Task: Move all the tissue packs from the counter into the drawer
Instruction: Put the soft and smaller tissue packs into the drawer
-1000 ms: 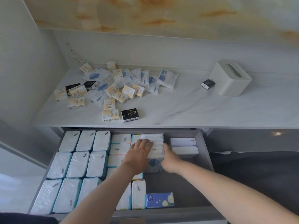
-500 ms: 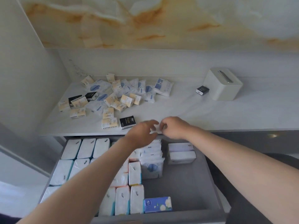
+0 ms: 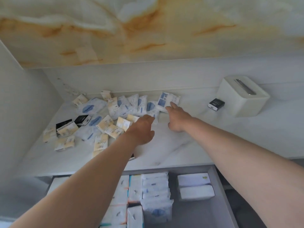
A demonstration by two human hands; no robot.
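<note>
Marble-white table (image 3: 205, 140). Open drawer (image 3: 197, 214) at 6 o'clock, part filled with packs. Loose tissue packs (image 3: 102, 122) heaped on table at 10 o'clock. White tissue box (image 3: 241, 96) at 2 o'clock, by the wall. Person's left hand (image 3: 143, 129) over heap edge, fingers extended, holding nothing. Person's right hand (image 3: 176, 119), fingers straight, touches blue-white pack (image 3: 166, 100) at 12 o'clock.

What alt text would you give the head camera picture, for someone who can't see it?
Two bare arms reach over a white counter: the left hand and right hand stretch toward a scattered heap of small tissue packs. Below, an open drawer already holds rows of packs; a white tissue box stands at the counter's right.
</note>
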